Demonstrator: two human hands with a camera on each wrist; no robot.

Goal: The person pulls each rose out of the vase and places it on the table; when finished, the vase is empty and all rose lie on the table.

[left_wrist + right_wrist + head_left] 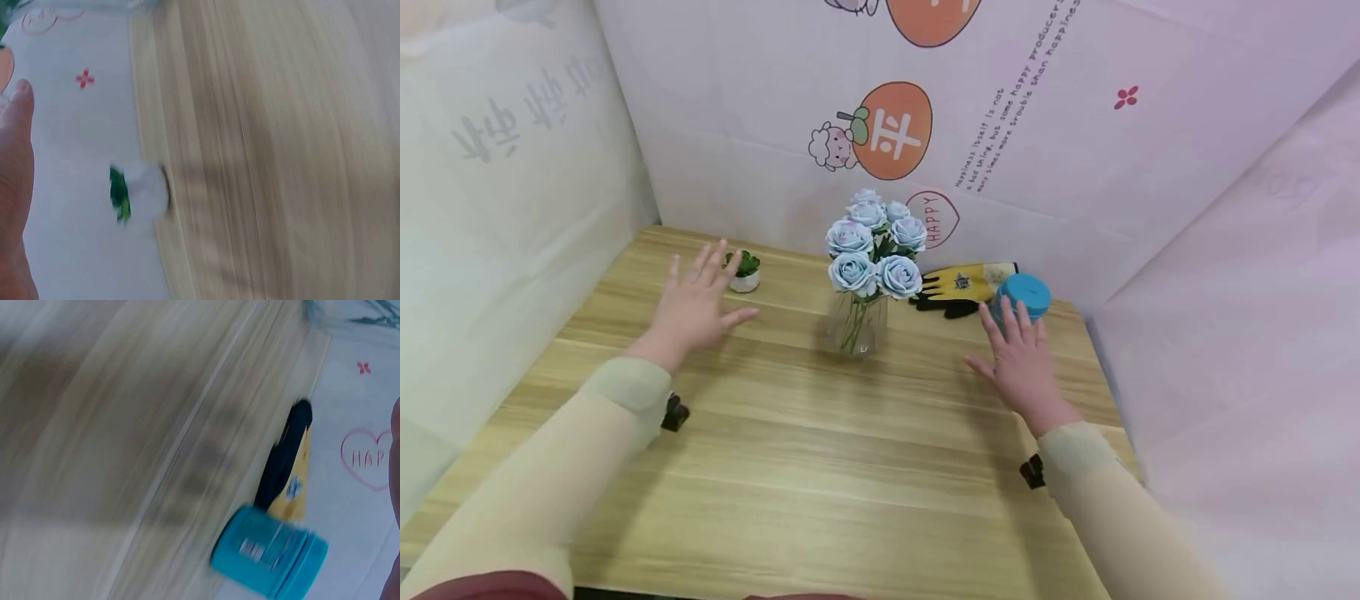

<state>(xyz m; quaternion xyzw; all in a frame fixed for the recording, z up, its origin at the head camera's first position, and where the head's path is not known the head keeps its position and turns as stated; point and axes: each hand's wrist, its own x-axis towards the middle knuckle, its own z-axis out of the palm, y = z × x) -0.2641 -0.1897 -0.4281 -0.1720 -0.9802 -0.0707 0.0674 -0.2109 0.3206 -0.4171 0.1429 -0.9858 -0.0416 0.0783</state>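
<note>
My left hand (694, 307) is held over the table's left side with its fingers spread and nothing in them. Just beyond it stands a small green plant in a white pot (745, 277); the same pot (147, 190) shows in the left wrist view. On the right, my right hand (1024, 362) also has its fingers spread and holds nothing. Its fingertips overlap a blue-lidded jar (1024, 296) in the head view. In the right wrist view the jar (265, 550) is blue all over. Between the hands, a clear glass vase (859, 329) holds several pale blue roses (853, 273).
Yellow and black work gloves (962, 285) lie at the back, against the jar. The wooden table (820, 475) is bounded by a printed white cloth wall (760, 125) behind and by white sheets on both sides. A black clip-like piece (675, 412) shows beside the left cuff.
</note>
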